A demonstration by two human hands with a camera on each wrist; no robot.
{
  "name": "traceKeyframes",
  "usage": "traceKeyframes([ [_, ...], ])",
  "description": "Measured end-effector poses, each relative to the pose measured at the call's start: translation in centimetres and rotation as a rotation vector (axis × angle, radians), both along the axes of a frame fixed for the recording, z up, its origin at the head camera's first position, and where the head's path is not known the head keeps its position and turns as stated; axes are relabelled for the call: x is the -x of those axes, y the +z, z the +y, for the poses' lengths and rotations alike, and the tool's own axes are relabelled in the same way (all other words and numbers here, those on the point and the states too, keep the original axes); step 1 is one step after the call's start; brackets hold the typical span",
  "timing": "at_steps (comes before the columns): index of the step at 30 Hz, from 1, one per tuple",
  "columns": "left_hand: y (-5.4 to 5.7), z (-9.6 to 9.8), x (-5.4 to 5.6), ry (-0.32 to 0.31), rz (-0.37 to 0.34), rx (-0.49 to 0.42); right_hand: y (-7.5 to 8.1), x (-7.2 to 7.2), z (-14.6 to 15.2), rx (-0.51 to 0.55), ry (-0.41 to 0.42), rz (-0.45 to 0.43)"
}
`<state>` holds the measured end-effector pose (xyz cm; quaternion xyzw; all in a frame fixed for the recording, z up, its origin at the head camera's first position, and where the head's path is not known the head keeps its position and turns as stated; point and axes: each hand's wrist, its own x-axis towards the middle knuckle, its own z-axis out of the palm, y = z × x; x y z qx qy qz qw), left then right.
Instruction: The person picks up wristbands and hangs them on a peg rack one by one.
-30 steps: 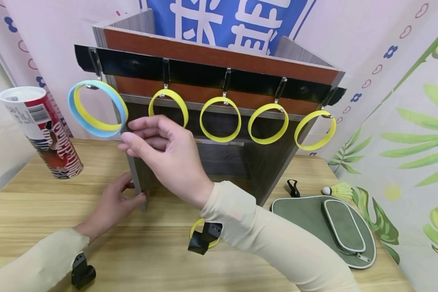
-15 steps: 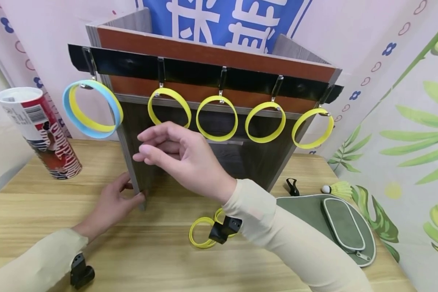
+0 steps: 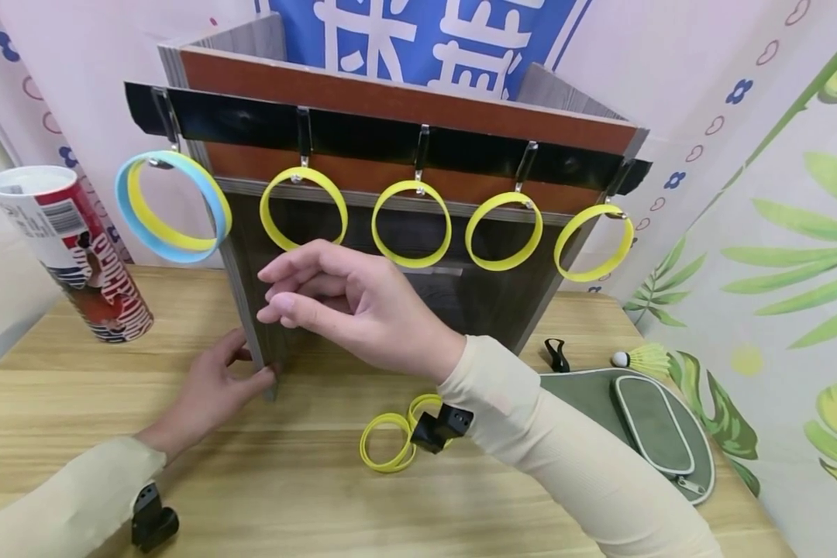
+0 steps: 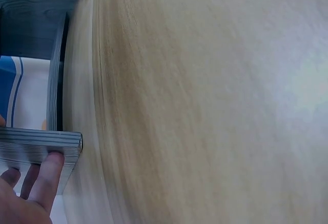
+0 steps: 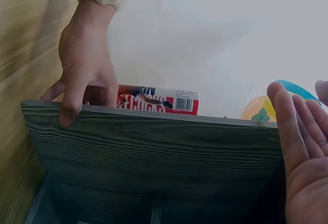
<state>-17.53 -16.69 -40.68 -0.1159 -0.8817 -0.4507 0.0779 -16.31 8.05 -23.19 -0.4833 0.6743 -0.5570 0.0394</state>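
Note:
My left hand (image 3: 209, 387) grips the front edge of the left side panel (image 4: 41, 138) of a grey wooden shelf, low down near the table. The right hand (image 3: 363, 310) hovers in front of the shelf with loosely bent fingers, holding nothing. Behind its fingertips hangs a yellow wristband (image 3: 265, 209). Several yellow bands hang in a row from metal hooks on a black strip (image 3: 370, 133) across the shelf's front. On the leftmost hook a light blue wristband (image 3: 122, 203) hangs together with a yellow one. Loose yellow bands (image 3: 387, 466) lie on the table, partly hidden by the right wrist camera.
A red and white shuttlecock tube (image 3: 77, 256) stands on the left of the table. On the right lie a green racket bag (image 3: 600, 403), partly behind the right sleeve, a yellow shuttlecock (image 3: 645, 359) and a black clip (image 3: 558, 355). A patterned curtain hangs behind.
My right hand has drawn away from the leftmost bands, moving right and slightly down. The second yellow band has swung and settled. The left hand keeps its hold on the panel.

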Motion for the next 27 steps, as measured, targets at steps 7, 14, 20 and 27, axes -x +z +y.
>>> traceKeyframes([
  [7,-0.1,-0.1,-0.1,-0.003,0.019,-0.008,-0.7,0.1,0.7,-0.048,0.05,-0.012],
  [14,0.0,0.0,-0.2,-0.01,0.031,0.022,-3.2,0.8,2.6,-0.273,0.022,-0.09],
  [20,0.0,0.0,0.0,-0.011,0.013,0.004,-6.9,3.2,4.7,-0.547,-0.027,-0.081],
  [27,0.0,-0.2,-0.1,0.001,-0.007,0.01,-10.2,6.0,6.7,-0.803,-0.002,-0.121],
])
